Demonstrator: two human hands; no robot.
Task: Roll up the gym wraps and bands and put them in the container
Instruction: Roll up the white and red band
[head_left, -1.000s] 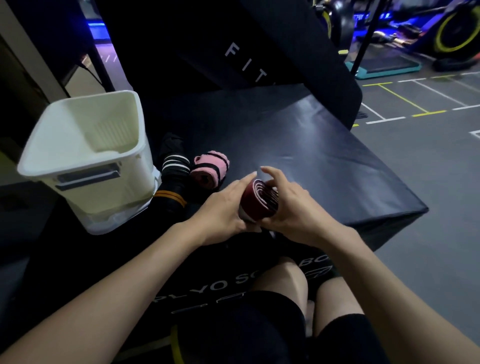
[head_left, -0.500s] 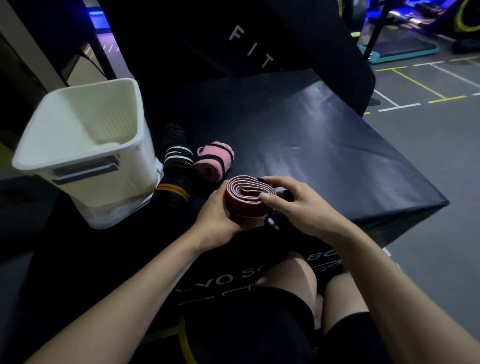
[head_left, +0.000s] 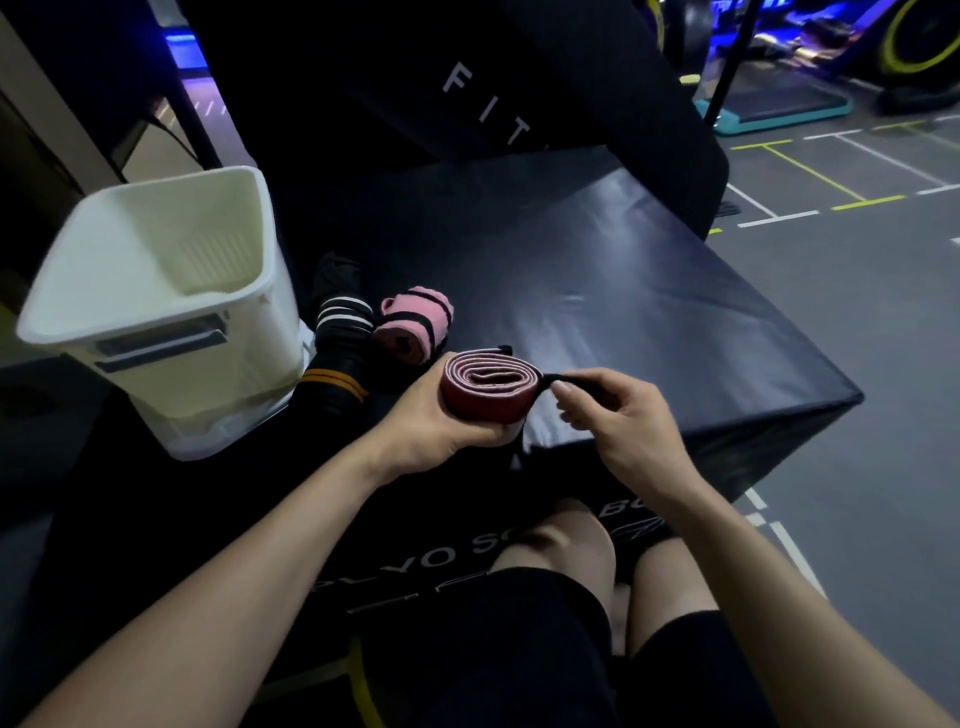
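Observation:
My left hand (head_left: 431, 431) grips a rolled dark red wrap (head_left: 488, 389) with pink inner layers, its spiral end facing up. My right hand (head_left: 613, 415) pinches a thin black strap (head_left: 558, 380) that comes off the roll's right side. A pink rolled wrap with black stripes (head_left: 413, 325) and a black wrap with white stripes (head_left: 340, 312) lie on the black padded box (head_left: 597, 312) beyond the roll. A black band with orange stripes (head_left: 332, 384) lies beside them. The white plastic container (head_left: 156, 312) stands at the left, its inside looking bare.
My knees (head_left: 561, 545) are under the front edge of the box. A slanted black pad with white letters (head_left: 467, 93) rises behind the box. Grey gym floor with painted lines (head_left: 831, 182) is at the right, with machines at the back.
The roll has turned so its spiral end faces up in my left hand. My right hand has come off the roll and moved right, pulling the black strap out.

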